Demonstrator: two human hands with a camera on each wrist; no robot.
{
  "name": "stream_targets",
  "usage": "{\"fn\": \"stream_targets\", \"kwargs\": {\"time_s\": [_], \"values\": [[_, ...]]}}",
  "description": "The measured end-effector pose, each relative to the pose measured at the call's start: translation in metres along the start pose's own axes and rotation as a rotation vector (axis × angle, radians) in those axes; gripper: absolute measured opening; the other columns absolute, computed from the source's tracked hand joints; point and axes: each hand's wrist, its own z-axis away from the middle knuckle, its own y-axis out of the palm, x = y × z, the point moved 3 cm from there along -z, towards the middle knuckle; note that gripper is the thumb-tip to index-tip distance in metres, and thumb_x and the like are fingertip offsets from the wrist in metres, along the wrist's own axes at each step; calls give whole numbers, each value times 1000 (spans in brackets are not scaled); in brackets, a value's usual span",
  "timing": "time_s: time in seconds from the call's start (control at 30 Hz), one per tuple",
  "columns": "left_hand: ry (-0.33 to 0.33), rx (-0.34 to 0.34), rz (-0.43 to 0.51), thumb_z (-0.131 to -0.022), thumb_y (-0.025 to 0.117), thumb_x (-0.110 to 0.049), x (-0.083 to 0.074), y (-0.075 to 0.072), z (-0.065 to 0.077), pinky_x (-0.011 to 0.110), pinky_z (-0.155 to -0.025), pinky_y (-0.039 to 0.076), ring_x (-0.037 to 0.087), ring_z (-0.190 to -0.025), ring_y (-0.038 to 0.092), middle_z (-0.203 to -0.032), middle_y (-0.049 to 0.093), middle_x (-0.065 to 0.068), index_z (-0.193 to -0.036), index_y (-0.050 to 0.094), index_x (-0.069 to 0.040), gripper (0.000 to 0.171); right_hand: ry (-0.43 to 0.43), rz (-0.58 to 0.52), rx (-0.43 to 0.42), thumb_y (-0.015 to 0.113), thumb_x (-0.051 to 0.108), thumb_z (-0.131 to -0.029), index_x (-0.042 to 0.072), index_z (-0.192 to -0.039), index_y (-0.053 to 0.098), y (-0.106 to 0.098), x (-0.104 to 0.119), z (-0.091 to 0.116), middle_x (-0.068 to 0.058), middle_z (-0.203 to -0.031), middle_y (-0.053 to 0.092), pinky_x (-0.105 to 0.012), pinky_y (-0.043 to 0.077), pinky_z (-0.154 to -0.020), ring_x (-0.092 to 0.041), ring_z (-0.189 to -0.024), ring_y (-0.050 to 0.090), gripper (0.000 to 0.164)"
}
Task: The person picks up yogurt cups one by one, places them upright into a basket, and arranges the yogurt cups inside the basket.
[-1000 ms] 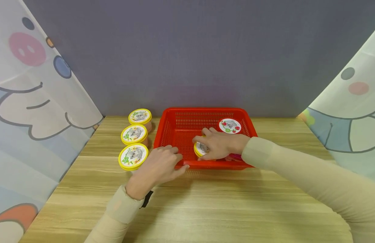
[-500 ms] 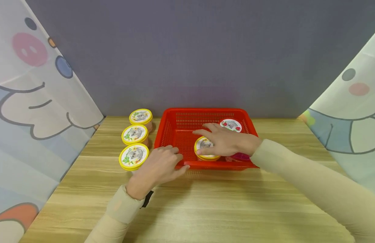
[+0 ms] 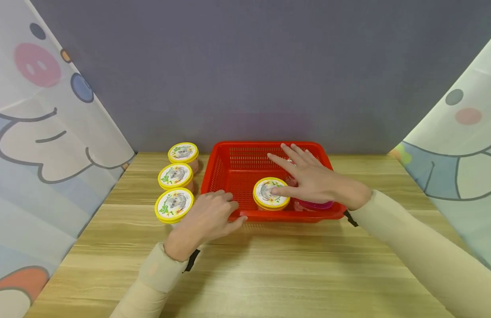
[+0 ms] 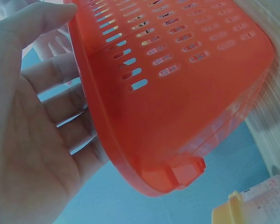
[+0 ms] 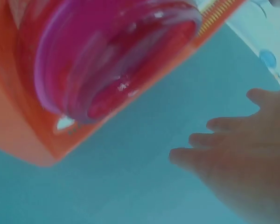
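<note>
My left hand [image 3: 207,218] grips the near rim of the red plastic basket [image 3: 265,144] close to its left corner. In the left wrist view, the thumb and fingers lie on opposite sides of that rim. My right hand [image 3: 309,182] hovers over the right part of the basket, fingers spread and straight, holding nothing. Beneath its thumb stands a round tub with a yellow lid [image 3: 262,194]; whether they touch I cannot tell. A magenta-lidded tub [image 3: 319,205] sits under the palm, partly covered. Behind the fingers, a tub with a strawberry-print lid [image 3: 291,162] is mostly hidden.
Left of the basket, three yellow-lidded tubs, one at the back [image 3: 183,152], one in the middle [image 3: 175,175] and one in front [image 3: 174,205], form a row on the wooden table [image 3: 293,274]. A grey wall [image 3: 245,75] rises behind; printed curtains flank both sides.
My right hand has let go of the yellow-lidded tub inside the basket, straightened its fingers and moved up and to the right. The left hand stays on the rim.
</note>
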Motion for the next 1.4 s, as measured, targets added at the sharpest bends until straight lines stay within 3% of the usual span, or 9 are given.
{"fn": "stream_targets", "kwargs": {"time_s": [0.37,0.9,1.13,1.27,1.4], "values": [[4,-5,10,-90,70,-43,0,1,0,31,-56,44,15,-59,46,-64,42,-7,-65,60,-19,36,-6,-11,-140,59,59,-95,23,-164,16,-6,-12,35,-15,-170,-3,-65,-1,-118,-42,-154,-6,89],[6,-21,3,-89,70,-43,1,0,0,31,-56,43,15,-59,46,-64,42,-6,-65,60,-19,36,45,-48,-273,70,52,-91,23,-163,22,28,-25,89,-17,-169,7,-61,7,-120,-47,-153,5,91],[16,-25,0,-89,70,-43,1,1,-1,30,-55,43,15,-59,46,-64,43,-6,-64,60,-19,36,22,-45,-321,77,48,-86,22,-160,34,46,-23,103,-17,-165,21,-72,32,-105,-47,-147,22,89],[14,-21,-2,-89,70,-43,1,1,-1,30,-55,43,14,-59,46,-63,43,-7,-64,60,-19,36,-12,-6,-380,81,45,-83,18,-154,44,51,-20,105,-16,-157,34,-67,46,-93,-39,-138,35,85],[9,-14,-9,-90,70,-43,1,0,-1,30,-56,42,14,-59,44,-64,42,-7,-65,61,-19,35,-63,21,-468,84,40,-80,14,-144,55,51,-19,105,-15,-141,47,-57,49,-88,-34,-125,43,75]]}}
